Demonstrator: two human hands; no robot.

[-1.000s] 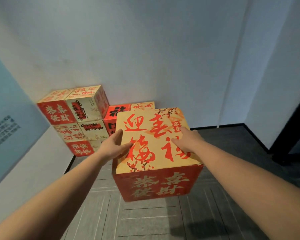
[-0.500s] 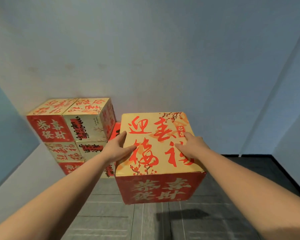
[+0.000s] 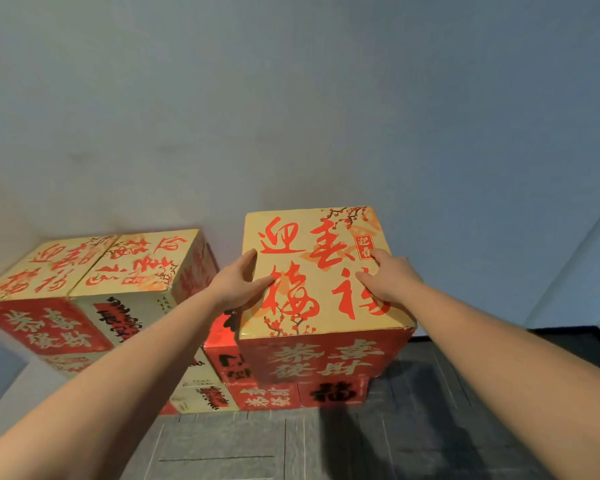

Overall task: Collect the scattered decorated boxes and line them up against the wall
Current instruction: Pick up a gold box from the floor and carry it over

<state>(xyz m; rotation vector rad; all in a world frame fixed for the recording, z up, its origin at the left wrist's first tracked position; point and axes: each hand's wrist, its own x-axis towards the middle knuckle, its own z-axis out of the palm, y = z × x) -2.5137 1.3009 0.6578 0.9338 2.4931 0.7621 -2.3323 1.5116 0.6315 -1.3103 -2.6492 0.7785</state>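
Wall (image 3: pixel 291 98): grey, fills upper view. Stacked boxes (image 3: pixel 94 289) at wall, left of the left fingers; lower tiers cut by forearm, print blurred. Held box (image 3: pixel 319 299): roughly cubic, no clear long axis; cream top faces up w/ red characters, red side toward viewer; sits on lower boxes (image 3: pixel 295 393), mostly hidden. Left hand (image 3: pixel 236 285) grips left top edge, thumb on top. Right hand (image 3: pixel 388 278) lies flat on top, fingers straight.
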